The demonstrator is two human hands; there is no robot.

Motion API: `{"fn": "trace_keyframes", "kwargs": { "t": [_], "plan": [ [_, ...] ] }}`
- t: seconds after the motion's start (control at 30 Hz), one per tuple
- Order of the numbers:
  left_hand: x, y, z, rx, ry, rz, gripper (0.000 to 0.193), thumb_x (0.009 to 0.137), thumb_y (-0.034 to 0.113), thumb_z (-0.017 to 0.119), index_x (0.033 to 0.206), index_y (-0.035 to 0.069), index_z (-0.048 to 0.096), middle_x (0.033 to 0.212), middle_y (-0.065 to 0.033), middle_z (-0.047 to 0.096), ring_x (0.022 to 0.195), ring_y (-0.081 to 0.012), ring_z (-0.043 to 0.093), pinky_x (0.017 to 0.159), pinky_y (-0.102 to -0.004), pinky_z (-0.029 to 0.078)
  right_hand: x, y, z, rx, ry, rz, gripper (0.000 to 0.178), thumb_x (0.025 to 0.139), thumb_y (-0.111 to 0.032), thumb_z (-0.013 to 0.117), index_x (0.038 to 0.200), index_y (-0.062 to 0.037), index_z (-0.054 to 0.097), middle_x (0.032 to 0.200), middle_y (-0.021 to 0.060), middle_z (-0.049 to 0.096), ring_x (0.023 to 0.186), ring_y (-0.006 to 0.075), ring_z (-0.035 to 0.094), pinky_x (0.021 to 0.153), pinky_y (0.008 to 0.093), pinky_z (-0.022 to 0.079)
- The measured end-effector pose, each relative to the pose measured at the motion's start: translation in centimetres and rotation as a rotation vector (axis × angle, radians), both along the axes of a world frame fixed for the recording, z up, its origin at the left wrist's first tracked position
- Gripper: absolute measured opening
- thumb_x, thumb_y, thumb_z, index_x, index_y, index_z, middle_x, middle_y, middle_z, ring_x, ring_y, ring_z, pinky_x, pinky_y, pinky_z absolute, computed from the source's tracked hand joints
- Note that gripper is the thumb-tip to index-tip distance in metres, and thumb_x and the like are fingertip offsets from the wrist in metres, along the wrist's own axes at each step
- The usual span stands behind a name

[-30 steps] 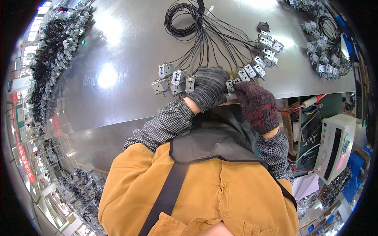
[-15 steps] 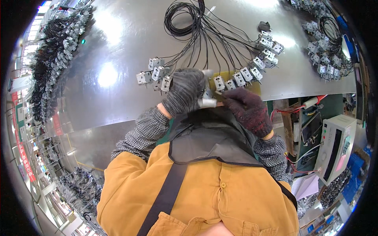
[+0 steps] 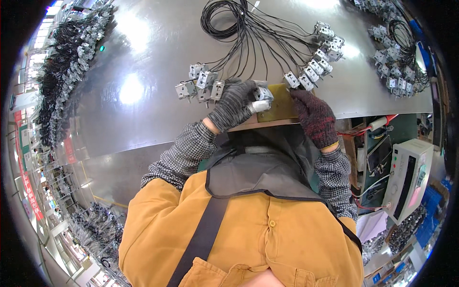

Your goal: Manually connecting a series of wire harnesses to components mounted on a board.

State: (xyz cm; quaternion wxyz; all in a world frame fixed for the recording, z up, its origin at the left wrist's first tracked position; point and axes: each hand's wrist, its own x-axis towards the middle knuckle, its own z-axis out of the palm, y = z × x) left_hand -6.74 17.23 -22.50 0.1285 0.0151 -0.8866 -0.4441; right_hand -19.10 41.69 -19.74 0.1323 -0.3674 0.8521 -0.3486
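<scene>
My left hand, in a grey knit glove with white-covered fingertips, closes around a small silver metal box above a yellow-brown plate at the table's edge. My right hand, in a dark red-black glove, has its fingers curled together at the plate's right side. Its fingertips meet the lower end of a row of wired metal boxes; whatever they pinch is hidden. More metal boxes stand just left of my left hand. Thin black cables run from the boxes to a coil.
A shiny metal table spreads ahead. Heaps of wired metal parts lie at its left and right. At the lower right are a white instrument box with leads and a red-and-white handled tool.
My right hand has moved right, and the boxes that lay over the plate are now bunched further right. My left hand has turned, showing the box in its fingers. The left boxes shifted slightly right.
</scene>
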Motion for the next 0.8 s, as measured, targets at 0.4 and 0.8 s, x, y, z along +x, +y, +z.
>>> {"fn": "trace_keyframes", "kwargs": {
  "t": [0.4, 0.8],
  "plan": [
    [-2.2, 1.4, 3.6, -0.369, -0.05, -0.181, 0.043, 0.081, 0.039, 0.088, 0.107, 0.006, 0.076, 0.089, -0.0142, 0.074, 0.087, -0.0351, 0.071, 0.087, -0.0471, 0.051, 1.3, -0.6, 4.1, -0.098, -0.128, 0.061, 0.023, 0.1, -0.011, 0.067, 0.121, -0.0055, 0.074, 0.108, 0.0205, 0.075, 0.099, 0.0377, 0.074, 0.087, 0.0428, 0.058],
    [-3.1, 3.5, 2.8, -0.476, -0.217, -0.053, 0.059, 0.07, 0.057, 0.087, 0.1, 0.008, 0.075, 0.093, -0.0167, 0.072, 0.095, -0.0357, 0.07, 0.097, -0.0514, 0.045, 1.5, -0.8, 5.9, 0.141, 0.16, 0.201, 0.026, 0.093, -0.008, 0.068, 0.117, -0.0061, 0.074, 0.105, 0.0203, 0.076, 0.096, 0.0389, 0.074, 0.085, 0.045, 0.06]
  ]
}}
